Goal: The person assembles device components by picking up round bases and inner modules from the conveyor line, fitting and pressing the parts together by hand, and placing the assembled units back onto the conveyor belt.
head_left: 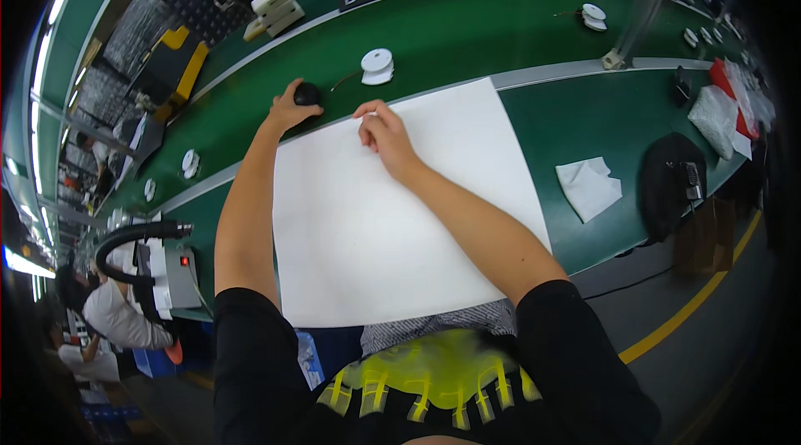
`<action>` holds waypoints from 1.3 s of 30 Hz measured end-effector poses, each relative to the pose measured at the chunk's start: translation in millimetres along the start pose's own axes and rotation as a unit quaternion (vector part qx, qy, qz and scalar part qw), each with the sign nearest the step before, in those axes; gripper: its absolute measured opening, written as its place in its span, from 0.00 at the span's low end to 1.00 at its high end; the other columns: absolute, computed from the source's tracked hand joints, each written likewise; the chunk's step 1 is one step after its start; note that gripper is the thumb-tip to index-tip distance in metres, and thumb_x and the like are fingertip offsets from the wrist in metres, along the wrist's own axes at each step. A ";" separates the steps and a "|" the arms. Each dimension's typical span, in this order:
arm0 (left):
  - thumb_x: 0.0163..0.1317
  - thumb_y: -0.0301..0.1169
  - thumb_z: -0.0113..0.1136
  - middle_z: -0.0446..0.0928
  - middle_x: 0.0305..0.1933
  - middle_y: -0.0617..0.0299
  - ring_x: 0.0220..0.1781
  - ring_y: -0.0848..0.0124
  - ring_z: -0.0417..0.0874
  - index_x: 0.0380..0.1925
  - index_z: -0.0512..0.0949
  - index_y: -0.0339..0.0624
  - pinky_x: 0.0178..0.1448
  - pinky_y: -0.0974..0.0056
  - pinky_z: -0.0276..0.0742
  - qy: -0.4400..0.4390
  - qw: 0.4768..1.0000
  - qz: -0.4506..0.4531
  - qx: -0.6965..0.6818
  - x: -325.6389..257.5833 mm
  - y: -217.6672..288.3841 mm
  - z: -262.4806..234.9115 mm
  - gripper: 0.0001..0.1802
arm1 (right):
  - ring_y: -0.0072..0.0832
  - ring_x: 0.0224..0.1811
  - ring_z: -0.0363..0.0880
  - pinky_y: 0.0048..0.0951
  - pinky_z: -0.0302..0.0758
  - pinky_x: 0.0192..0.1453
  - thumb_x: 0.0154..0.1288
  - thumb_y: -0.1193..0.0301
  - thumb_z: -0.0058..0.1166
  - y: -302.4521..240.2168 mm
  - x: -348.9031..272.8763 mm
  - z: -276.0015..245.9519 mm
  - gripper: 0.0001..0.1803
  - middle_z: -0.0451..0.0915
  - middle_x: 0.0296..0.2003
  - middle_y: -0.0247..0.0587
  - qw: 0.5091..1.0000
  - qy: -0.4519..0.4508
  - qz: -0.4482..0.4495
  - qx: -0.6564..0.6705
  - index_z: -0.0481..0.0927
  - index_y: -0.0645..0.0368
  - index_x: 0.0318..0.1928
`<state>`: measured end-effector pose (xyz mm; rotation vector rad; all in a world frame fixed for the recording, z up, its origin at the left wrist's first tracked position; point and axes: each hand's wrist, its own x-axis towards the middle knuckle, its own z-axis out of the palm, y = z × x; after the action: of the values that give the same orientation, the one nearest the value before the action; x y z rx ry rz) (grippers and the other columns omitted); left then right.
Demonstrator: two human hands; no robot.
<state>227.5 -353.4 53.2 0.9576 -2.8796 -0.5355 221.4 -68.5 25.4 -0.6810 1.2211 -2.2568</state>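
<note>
My left hand (289, 111) reaches onto the green conveyor belt, its thumb and fingers around a black round object (307, 95) whose exact kind I cannot make out. Over the far part of a large white sheet (375, 236), my right hand (387, 139) hovers or rests with its fingers loosely bent and somewhat apart. Nothing shows in it. Just beyond the right hand, a white round two-part piece (377, 63) with a thin brown wire lies on the belt.
More white round pieces (593, 17) sit along the belt (484, 24). A folded white cloth (589, 188) lies right of the sheet. Plastic bags (715, 120) are at the far right. A grey box with a black flexible arm (179, 274) stands left. A metal post (647, 11) rises behind.
</note>
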 end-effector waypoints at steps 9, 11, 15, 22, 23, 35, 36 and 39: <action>0.39 0.39 0.76 0.77 0.55 0.47 0.57 0.54 0.79 0.60 0.73 0.48 0.64 0.58 0.73 0.008 0.953 0.264 -0.149 -25.3 114.0 1.1 0.43 | 0.33 0.23 0.73 0.35 0.70 0.29 0.64 0.70 0.49 0.7 -15.7 0.9 0.07 0.75 0.23 0.40 0.923 -0.079 -0.237 -0.293 0.76 0.54 0.41; 0.39 0.38 0.76 0.76 0.54 0.47 0.56 0.54 0.78 0.60 0.73 0.47 0.63 0.58 0.74 0.026 0.921 0.354 -0.159 -46.5 159.2 -12.7 0.42 | 0.37 0.24 0.76 0.38 0.72 0.31 0.64 0.69 0.49 0.6 -20.3 7.6 0.07 0.77 0.25 0.42 0.885 -0.139 -0.223 -0.384 0.76 0.54 0.41; 0.40 0.36 0.75 0.73 0.57 0.49 0.59 0.58 0.76 0.61 0.71 0.47 0.65 0.60 0.71 -0.037 0.871 0.460 -0.169 -89.0 222.3 4.4 0.42 | 0.44 0.35 0.83 0.44 0.76 0.41 0.65 0.64 0.53 5.3 -20.9 9.6 0.10 0.82 0.29 0.44 0.811 -0.182 -0.230 -0.506 0.76 0.54 0.43; 0.39 0.43 0.79 0.71 0.57 0.45 0.59 0.47 0.74 0.61 0.71 0.54 0.64 0.54 0.70 -0.058 0.906 0.401 -0.122 -152.9 239.8 73.7 0.45 | 0.28 0.19 0.71 0.35 0.66 0.26 0.67 0.69 0.54 8.3 -14.8 13.4 0.11 0.74 0.19 0.35 0.882 -0.144 -0.104 -0.437 0.72 0.52 0.48; 0.41 0.45 0.79 0.71 0.57 0.45 0.59 0.47 0.74 0.61 0.70 0.53 0.65 0.54 0.69 0.032 0.909 0.398 -0.121 -160.5 234.6 70.6 0.45 | 0.25 0.17 0.70 0.34 0.65 0.24 0.68 0.70 0.53 7.5 -15.9 15.7 0.10 0.73 0.17 0.34 0.885 -0.129 -0.099 -0.437 0.73 0.51 0.48; 0.68 0.56 0.48 0.73 0.56 0.43 0.53 0.49 0.77 0.64 0.66 0.56 0.52 0.52 0.77 0.104 0.497 0.104 -0.855 -221.2 50.3 35.6 0.30 | 0.17 0.26 0.69 0.24 0.66 0.31 0.70 0.75 0.45 10.2 0.0 0.2 0.08 0.72 0.21 0.29 0.968 0.024 -0.059 -0.242 0.73 0.56 0.47; 0.67 0.56 0.49 0.73 0.56 0.43 0.53 0.48 0.76 0.62 0.68 0.55 0.53 0.52 0.76 0.096 0.477 0.073 -0.871 -221.3 43.8 39.5 0.29 | 0.17 0.25 0.67 0.23 0.65 0.31 0.70 0.75 0.44 10.3 -1.4 0.2 0.08 0.70 0.20 0.28 0.981 0.035 -0.068 -0.181 0.73 0.58 0.47; 0.68 0.55 0.49 0.73 0.53 0.41 0.50 0.47 0.76 0.58 0.69 0.56 0.52 0.51 0.74 0.021 0.347 -0.040 -0.937 -203.5 32.7 43.1 0.24 | 0.17 0.24 0.65 0.23 0.64 0.31 0.72 0.72 0.44 8.3 4.4 -0.5 0.08 0.69 0.20 0.29 0.976 0.059 -0.077 -0.197 0.73 0.58 0.47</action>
<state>365.7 -195.6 34.6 0.3180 -0.3897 -2.4518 219.2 -75.0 18.9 -0.8174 1.7576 -2.2231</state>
